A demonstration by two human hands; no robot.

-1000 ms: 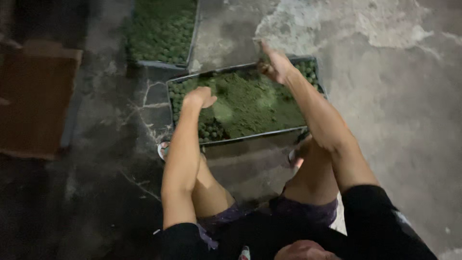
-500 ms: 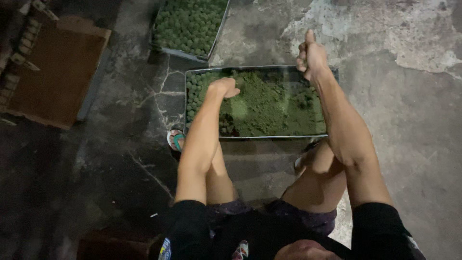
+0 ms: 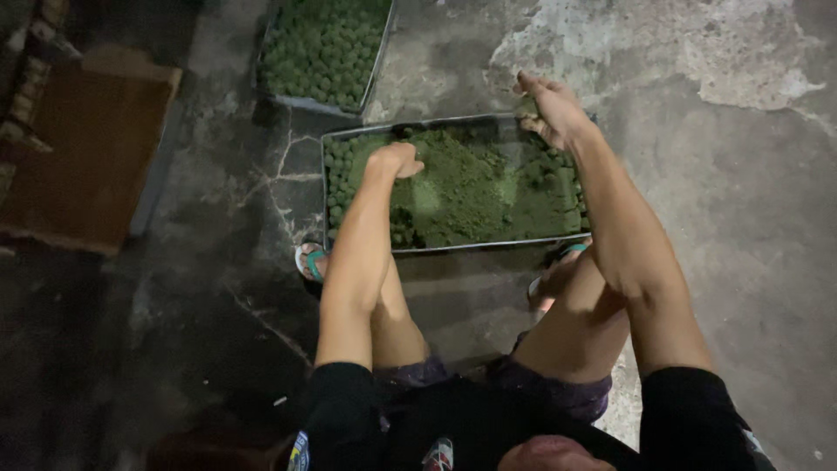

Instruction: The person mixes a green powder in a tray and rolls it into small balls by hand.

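I squat over a metal tray on the concrete floor. It holds a heap of green powder with small green balls along its left side. My left hand is closed in a fist and rests in the powder near the tray's left middle. My right hand hovers over the tray's far right corner, fingers pinched on a small clump of green material.
A second tray full of green balls lies further away to the left. A brown mat or board lies at the far left. My sandalled feet stand just before the near tray edge. The floor is cracked concrete.
My right hand has come down from a raised position to the tray's far right corner. My left hand stays in the powder. The view has shifted slightly.
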